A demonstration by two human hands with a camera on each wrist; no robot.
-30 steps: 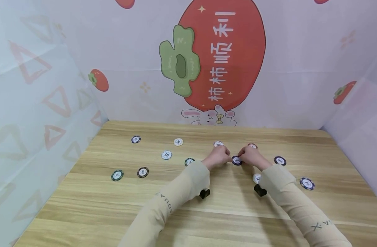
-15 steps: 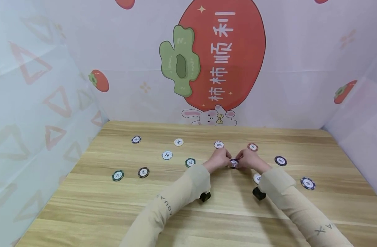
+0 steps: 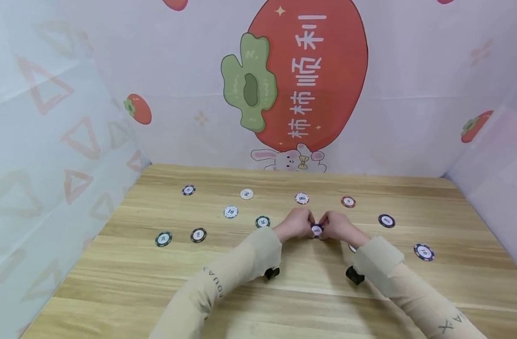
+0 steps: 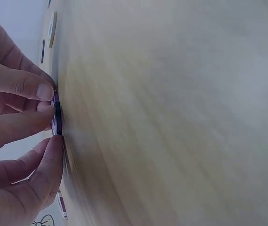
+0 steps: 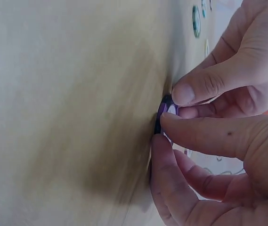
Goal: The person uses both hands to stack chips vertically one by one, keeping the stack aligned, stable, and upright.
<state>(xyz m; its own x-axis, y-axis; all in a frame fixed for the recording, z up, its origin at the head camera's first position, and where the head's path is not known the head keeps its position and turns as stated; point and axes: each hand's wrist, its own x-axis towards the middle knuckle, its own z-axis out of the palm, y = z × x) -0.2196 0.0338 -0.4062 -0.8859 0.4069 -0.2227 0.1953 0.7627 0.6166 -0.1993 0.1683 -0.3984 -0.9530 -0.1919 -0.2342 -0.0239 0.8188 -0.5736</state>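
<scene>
A dark purple poker chip [image 3: 317, 230] with a white centre lies between my two hands, close over the table. My left hand [image 3: 297, 223] pinches its left side; in the left wrist view the thumb is on its face and a fingertip at its edge. From the other side my right hand [image 3: 338, 225] pinches the same chip, its thumb overlapping the face in the right wrist view. The fingertips of both hands nearly meet and hide part of the rim. Just beyond the hands are a pink-and-white chip [image 3: 302, 198] and a red chip [image 3: 348, 202].
Several more chips lie flat and spread out on the wooden table [image 3: 114, 282], such as a green one [image 3: 262, 221] by the left sleeve and a blue one [image 3: 424, 252] at right. My right wrist partly covers a white chip [image 3: 352, 247]. Printed cloth walls [image 3: 190, 141] enclose the table.
The purple chip has come a little nearer to me and to the left. My hands have drawn closer together around it, uncovering the pink-and-white and red chips behind.
</scene>
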